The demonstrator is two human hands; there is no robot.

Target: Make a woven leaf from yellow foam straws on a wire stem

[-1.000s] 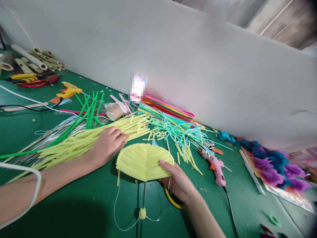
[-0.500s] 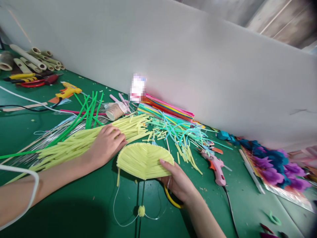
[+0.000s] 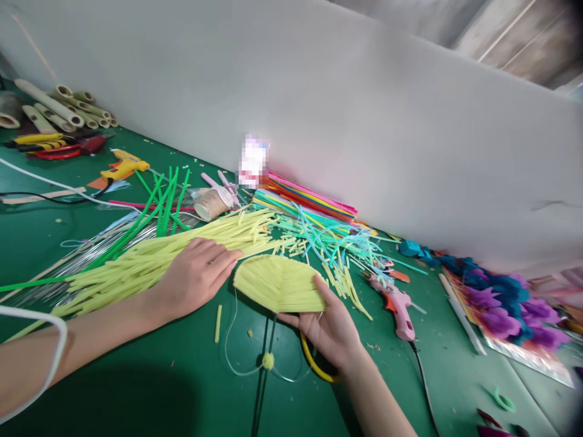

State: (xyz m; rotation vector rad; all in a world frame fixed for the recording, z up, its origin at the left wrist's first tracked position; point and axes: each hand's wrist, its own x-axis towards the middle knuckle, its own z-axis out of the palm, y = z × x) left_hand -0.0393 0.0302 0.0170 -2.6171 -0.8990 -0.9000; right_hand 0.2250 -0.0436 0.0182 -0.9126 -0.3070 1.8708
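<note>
The yellow fan [image 3: 277,282] of glued straws lies low over the green table [image 3: 136,388], near its middle. The right hand [image 3: 330,328] pinches its near edge, thumb on top and fingers beneath. The left hand [image 3: 195,276] lies flat and open on the yellow straws [image 3: 132,267] just beside the fan, gripping nothing. A pink glue gun [image 3: 396,303] lies to the right. The box [image 3: 253,162] by the wall is blurred and unreadable.
</note>
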